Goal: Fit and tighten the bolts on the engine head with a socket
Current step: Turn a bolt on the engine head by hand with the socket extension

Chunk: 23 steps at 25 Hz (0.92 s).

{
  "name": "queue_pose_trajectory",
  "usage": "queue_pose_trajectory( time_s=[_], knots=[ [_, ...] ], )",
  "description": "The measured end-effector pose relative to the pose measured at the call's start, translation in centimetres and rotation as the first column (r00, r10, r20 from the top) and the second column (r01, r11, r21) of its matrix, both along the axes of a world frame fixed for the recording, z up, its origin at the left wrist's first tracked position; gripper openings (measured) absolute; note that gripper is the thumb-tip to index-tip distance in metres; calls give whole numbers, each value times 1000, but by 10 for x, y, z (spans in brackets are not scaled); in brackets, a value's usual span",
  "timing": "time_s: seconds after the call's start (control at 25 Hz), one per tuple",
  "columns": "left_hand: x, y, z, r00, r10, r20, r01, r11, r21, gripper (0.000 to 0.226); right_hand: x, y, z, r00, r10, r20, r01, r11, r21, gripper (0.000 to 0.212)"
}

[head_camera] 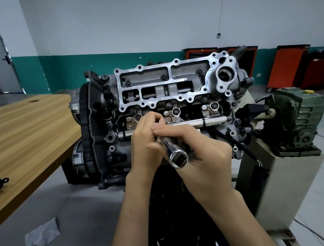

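Head view: right hand (205, 156) grips the long socket (175, 154), left hand (146, 139) pinches its far end at the engine head (161, 77), so any tilt risks cross-threading.

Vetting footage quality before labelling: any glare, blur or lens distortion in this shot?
Head view: soft, even light with faint shadows; glare spots on the socket and wrench; the wide-angle lens tilts and bows the wall stripe; engine sharp, lower right corner smeared.
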State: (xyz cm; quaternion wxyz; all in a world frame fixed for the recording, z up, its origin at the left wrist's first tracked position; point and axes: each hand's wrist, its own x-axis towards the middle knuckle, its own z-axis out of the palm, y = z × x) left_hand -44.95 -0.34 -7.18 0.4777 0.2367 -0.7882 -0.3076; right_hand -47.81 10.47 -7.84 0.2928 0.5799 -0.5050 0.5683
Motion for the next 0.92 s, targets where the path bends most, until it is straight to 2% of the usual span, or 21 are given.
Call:
queue_pose_trajectory(
  time_s=[0.08,0.16,0.24,0.36,0.48,0.6,0.64,0.8,0.84,0.92],
  knots=[
    [1,1,-1,997,6,-80,-5,1000,6,15,2,-1,-2,999,46,10,-46,999,-4,29],
    [0,1,0,999,54,4,-54,997,52,23,9,-3,-3,991,131,-32,-129,989,67,31],
    [-2,-3,6,992,90,85,-95,994,60,24,6,-3,-2,991,120,-61,-115,990,88,31],
    [-2,-5,0,1000,-3,8,2,998,57,12,0,-1,1,1000,-1,2,1,1000,18,27],
    [2,3,6,997,-16,-81,28,989,146,27,6,-2,0,998,57,-15,-57,998,19,31],
    [2,5,21,997,10,74,-28,968,249,40,8,-4,1,995,76,-60,-72,995,66,33],
    [1,3,20,998,-14,68,-4,968,252,42,5,-3,1,997,41,-66,-38,998,47,31],
    [5,6,4,998,-10,-54,14,996,87,12,4,-1,4,1000,-29,-8,29,999,-24,30],
    [4,4,5,998,-11,-64,17,996,91,12,5,-1,2,1000,10,-5,-10,1000,3,31],
    [-1,1,10,1000,8,23,-12,986,165,22,7,2,4,994,93,-50,-89,994,70,32]
  ],
)
